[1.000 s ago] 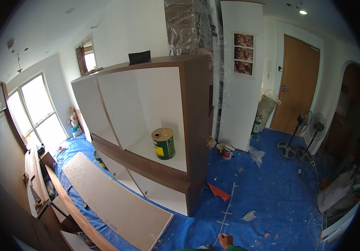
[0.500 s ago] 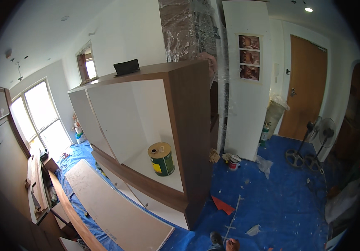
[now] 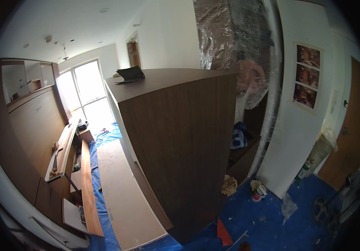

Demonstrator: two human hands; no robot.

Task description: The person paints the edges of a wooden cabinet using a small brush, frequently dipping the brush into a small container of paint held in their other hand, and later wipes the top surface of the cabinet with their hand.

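Neither of my hands can be made out in the head view. At the lower edge a small dark reddish-brown shape (image 3: 244, 247) shows, too little of it to tell what it is. Nearest in front of me stands a tall dark wood-grain cabinet (image 3: 178, 150), its broad side panel facing me. On its top lies a bent black sheet (image 3: 131, 74), near the far left corner. A red scrap (image 3: 224, 233) lies on the floor by the cabinet's foot.
Blue sheeting (image 3: 267, 228) covers the floor. Left of the cabinet lie a large pale board (image 3: 125, 196) and a long wooden plank (image 3: 89, 192). Right of it stand a paint can (image 3: 258, 194), a tall white panel (image 3: 290, 125) and plastic-wrapped furniture (image 3: 230, 37). A wooden door (image 3: 347, 125) is at far right.
My view has turned left and moved closer to the cabinet's side. Its open front and the green tin inside have gone out of sight. The shoe at the lower edge no longer shows.
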